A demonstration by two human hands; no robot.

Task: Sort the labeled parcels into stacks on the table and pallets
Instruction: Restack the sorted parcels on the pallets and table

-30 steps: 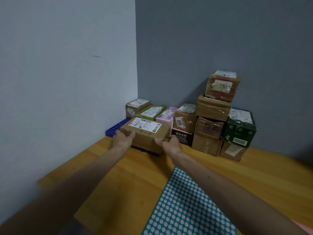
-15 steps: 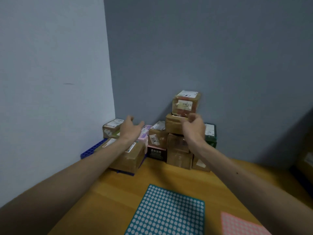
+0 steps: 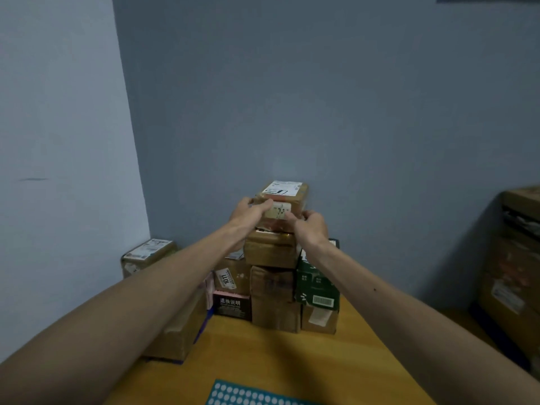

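Cardboard top parcel (image 3: 287, 192): gripped between both hands, crowning the far stack.
Left hand (image 3: 252, 211): fingers curled round its left edge.
Right hand (image 3: 311, 226): clasping its near right corner.
Stack below: brown boxes (image 3: 271, 254), green box (image 3: 317, 287) to the right, on wooden surface (image 3: 306, 361).

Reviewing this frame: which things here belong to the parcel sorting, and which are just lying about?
In the job: top parcel, gripped by left hand and right hand; brown boxes stacked beneath it; green box; black box; table.
Lying about: dotted mat at the near edge; large carton on the right, off the table.
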